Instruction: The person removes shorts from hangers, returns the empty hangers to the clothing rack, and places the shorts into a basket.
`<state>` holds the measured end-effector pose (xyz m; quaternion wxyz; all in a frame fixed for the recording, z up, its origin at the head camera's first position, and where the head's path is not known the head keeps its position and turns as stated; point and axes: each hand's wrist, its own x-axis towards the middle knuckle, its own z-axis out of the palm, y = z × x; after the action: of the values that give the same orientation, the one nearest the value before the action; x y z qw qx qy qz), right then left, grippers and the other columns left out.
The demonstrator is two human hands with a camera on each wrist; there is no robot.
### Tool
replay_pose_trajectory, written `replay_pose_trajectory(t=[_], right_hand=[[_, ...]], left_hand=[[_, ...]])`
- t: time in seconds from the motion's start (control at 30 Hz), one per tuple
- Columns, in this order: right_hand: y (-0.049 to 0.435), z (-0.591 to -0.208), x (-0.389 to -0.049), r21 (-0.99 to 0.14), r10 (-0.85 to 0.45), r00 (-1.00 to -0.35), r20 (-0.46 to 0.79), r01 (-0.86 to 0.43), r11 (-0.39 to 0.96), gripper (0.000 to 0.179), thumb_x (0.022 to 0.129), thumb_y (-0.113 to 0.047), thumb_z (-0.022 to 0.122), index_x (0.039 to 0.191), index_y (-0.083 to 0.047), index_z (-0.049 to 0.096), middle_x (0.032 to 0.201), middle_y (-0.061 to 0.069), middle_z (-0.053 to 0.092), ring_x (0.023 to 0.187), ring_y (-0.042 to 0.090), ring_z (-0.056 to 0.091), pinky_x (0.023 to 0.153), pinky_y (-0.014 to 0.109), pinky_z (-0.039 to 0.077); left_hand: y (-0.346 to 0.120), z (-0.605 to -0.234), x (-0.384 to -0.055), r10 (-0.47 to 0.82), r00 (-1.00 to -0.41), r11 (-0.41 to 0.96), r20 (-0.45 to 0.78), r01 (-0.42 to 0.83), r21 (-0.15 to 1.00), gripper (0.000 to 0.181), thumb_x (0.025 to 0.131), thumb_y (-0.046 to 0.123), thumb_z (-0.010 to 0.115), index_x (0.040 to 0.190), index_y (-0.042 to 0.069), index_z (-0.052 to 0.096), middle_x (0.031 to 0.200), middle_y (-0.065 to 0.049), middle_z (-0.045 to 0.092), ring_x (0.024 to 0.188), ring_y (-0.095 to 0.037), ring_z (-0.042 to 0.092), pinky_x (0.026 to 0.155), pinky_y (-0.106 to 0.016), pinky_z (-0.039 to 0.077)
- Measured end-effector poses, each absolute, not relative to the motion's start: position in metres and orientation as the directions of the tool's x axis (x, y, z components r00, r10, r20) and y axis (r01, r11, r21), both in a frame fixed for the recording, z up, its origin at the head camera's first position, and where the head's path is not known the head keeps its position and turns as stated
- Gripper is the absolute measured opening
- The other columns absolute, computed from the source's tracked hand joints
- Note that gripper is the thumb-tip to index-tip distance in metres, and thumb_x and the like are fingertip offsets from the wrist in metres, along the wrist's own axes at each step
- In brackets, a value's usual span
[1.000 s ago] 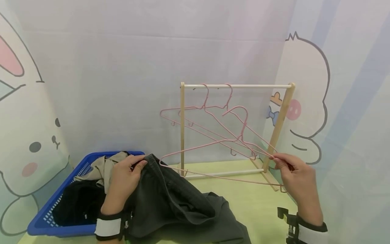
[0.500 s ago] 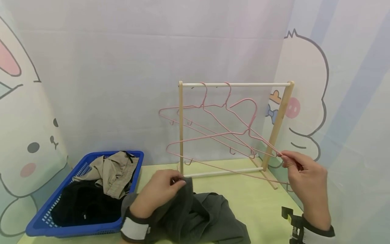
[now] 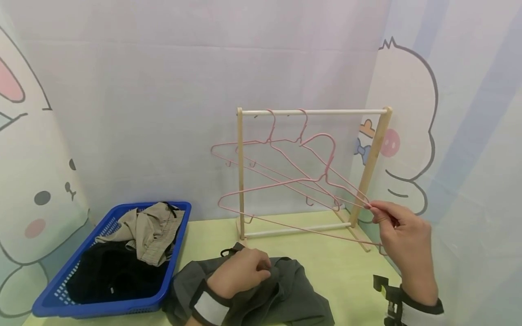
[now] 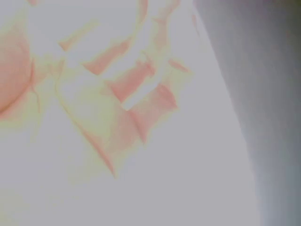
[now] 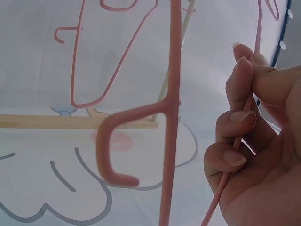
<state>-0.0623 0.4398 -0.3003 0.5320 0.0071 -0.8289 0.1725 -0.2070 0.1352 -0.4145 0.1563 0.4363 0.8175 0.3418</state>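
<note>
In the head view my left hand [image 3: 240,274] is low over dark grey trousers [image 3: 302,290], fingers curled on the cloth. They lie bunched on the table, and the hand covers part of them. The left wrist view is washed out, showing curled fingers [image 4: 131,84] but no clear cloth. To the right, my right hand [image 3: 403,240] holds one end of a pink clothes hanger [image 3: 285,183] in the air, its hook upward. From the right wrist the fingers [image 5: 230,155] are seen curled round the thin hanger rod [image 5: 216,200].
Behind the held hanger stands a wooden rack [image 3: 373,163] with a white rail [image 3: 342,112]. Two pink hangers [image 3: 271,131] hang from it. A blue basket [image 3: 102,310] at the left holds beige shorts [image 3: 152,231] and black clothing [image 3: 114,271]. The table [image 3: 350,280] is yellow-green.
My left hand has moved right and down with the grey trousers, lowering their raised waistband. The right hand still holds the hanger, which has shifted and tilted slightly.
</note>
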Motion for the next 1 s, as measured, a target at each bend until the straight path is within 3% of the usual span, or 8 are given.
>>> replay_pose_trajectory(t=[0.13,0.3,0.5,0.63,0.77,1.0], right_hand=[[0.439,-0.3,-0.063,-0.266,0.161,-0.433,0.887,-0.195,0.944,0.018,0.089,0.008,0.076,0.102,-0.002,0.081,0.075,0.006,0.072,0.067,-0.02,0.048,0.048,0.013,0.033],[0.439,-0.3,-0.062,-0.274,0.167,-0.437,0.884,-0.193,0.942,0.018,0.088,0.007,0.076,0.102,-0.003,0.081,0.075,0.007,0.072,0.068,-0.02,0.049,0.049,0.012,0.034],[0.443,-0.299,-0.059,-0.283,0.181,-0.423,0.888,-0.192,0.94,0.018,0.089,0.007,0.076,0.103,-0.003,0.081,0.076,0.011,0.073,0.067,-0.02,0.049,0.045,0.013,0.031],[0.449,-0.296,-0.051,-0.315,0.226,-0.417,0.88,-0.16,0.935,0.018,0.09,0.005,0.076,0.105,-0.004,0.082,0.078,0.006,0.073,0.069,-0.021,0.052,0.046,0.012,0.034],[0.452,-0.294,-0.043,-0.336,0.262,-0.411,0.873,-0.119,0.934,0.017,0.091,0.003,0.076,0.104,-0.005,0.082,0.077,0.001,0.071,0.068,-0.02,0.053,0.047,0.012,0.036],[0.452,-0.295,-0.038,-0.34,0.268,-0.422,0.866,-0.104,0.934,0.015,0.091,0.002,0.076,0.103,-0.005,0.082,0.076,0.007,0.073,0.067,-0.02,0.052,0.049,0.013,0.036]], left_hand=[[0.132,-0.41,-0.209,0.815,-0.575,0.372,0.07,0.613,0.697,0.015,0.099,0.019,0.072,0.113,0.013,0.075,0.1,0.004,0.072,0.088,-0.011,0.067,0.073,-0.027,0.055],[0.115,-0.399,-0.215,0.773,-0.623,0.388,0.118,0.612,0.689,0.015,0.101,0.022,0.069,0.114,0.016,0.075,0.105,0.001,0.073,0.094,-0.016,0.07,0.074,-0.033,0.057],[0.086,-0.382,-0.221,0.636,-0.72,0.431,0.277,0.629,0.646,0.011,0.102,0.017,0.067,0.108,0.017,0.075,0.096,0.004,0.072,0.081,-0.01,0.065,0.068,-0.032,0.054],[0.079,-0.374,-0.226,0.534,-0.755,0.449,0.379,0.634,0.63,0.012,0.102,0.013,0.067,0.106,0.02,0.076,0.091,0.006,0.069,0.077,-0.006,0.059,0.067,-0.03,0.05],[0.079,-0.372,-0.229,0.464,-0.768,0.444,0.442,0.633,0.633,0.012,0.102,0.012,0.066,0.107,0.017,0.076,0.091,0.006,0.07,0.08,-0.007,0.061,0.071,-0.033,0.052],[0.086,-0.379,-0.236,0.368,-0.791,0.439,0.489,0.611,0.658,0.016,0.1,0.008,0.066,0.113,0.01,0.075,0.096,-0.004,0.073,0.086,-0.017,0.067,0.069,-0.035,0.054]])
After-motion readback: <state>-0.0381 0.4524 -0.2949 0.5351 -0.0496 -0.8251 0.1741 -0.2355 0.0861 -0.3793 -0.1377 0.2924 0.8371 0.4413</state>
